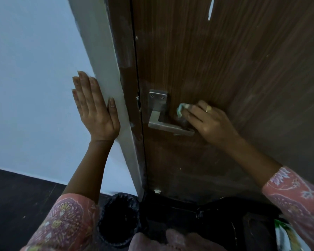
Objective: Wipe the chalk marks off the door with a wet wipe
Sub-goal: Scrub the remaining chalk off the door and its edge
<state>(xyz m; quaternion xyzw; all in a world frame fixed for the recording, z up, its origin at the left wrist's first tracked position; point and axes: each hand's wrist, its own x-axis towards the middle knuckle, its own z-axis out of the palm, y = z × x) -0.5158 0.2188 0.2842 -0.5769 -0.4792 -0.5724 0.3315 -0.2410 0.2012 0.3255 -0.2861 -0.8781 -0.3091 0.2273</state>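
A brown wood-grain door (225, 66) fills the right of the view, with faint pale chalk smears across its surface and a white gouge (211, 10) near the top. My right hand (209, 120) presses a crumpled greenish-white wet wipe (182, 108) against the door, just right of the metal lever handle (163, 122). My left hand (93, 107) lies flat and spread on the pale wall (34, 78), its thumb touching the white door frame (105, 73). It holds nothing.
A small bin lined with a black bag (119, 218) stands on the dark floor below the frame. Dark objects sit at the door's foot, and a green-and-white packet (285, 236) shows at the bottom right. A small door stop (157, 191) sits low.
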